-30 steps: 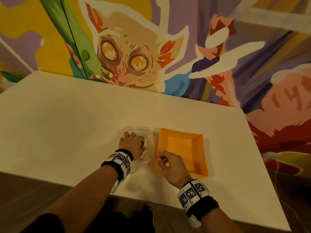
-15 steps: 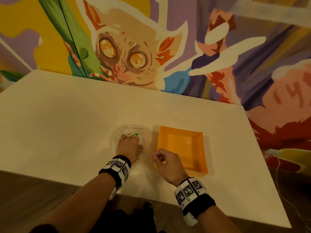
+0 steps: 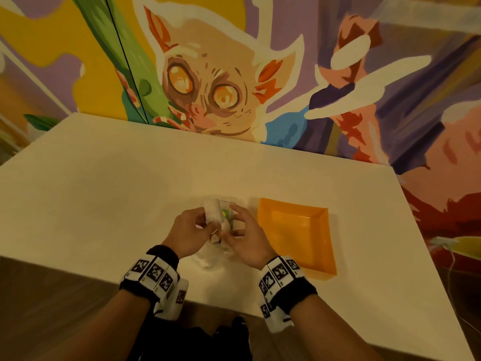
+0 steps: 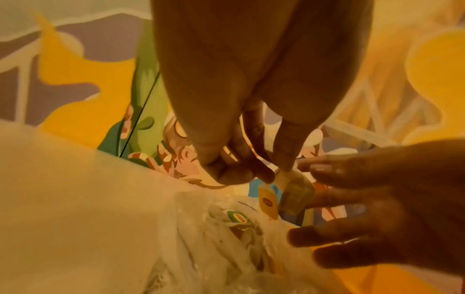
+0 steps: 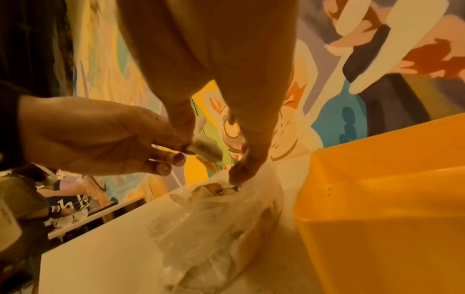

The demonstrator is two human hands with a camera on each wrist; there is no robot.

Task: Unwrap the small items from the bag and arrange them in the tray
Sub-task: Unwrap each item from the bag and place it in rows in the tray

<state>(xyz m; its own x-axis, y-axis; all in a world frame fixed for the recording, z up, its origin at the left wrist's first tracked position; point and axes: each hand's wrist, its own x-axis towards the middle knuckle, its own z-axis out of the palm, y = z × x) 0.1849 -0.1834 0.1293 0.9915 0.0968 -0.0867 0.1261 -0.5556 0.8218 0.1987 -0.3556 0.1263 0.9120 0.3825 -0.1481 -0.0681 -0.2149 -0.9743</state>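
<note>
Two hands: left [image 3: 187, 231] pinching flat papery tea bag [image 4: 294, 191], right [image 3: 246, 235] pinching crinkly clear bag [image 5: 214, 228].

Black wristbands [image 3: 291, 293] with white, black-patterned marker blocks [image 3: 153, 272] on both bare forearms

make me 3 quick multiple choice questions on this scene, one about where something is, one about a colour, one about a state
1. Where is the tray relative to the plastic bag?
A. on the person's right of it
B. on the person's left of it
C. on top of it

2. What colour is the tray?
A. blue
B. orange
C. white

3. What is the left hand doing?
A. lying flat on the table
B. hanging open, off the table
C. pinching a tea bag above the plastic bag

Answers:
1 A: the head view shows the tray beside the right hand.
2 B: its walls and floor are orange.
3 C: the left wrist view shows fingertips closed on the tea bag.
</note>
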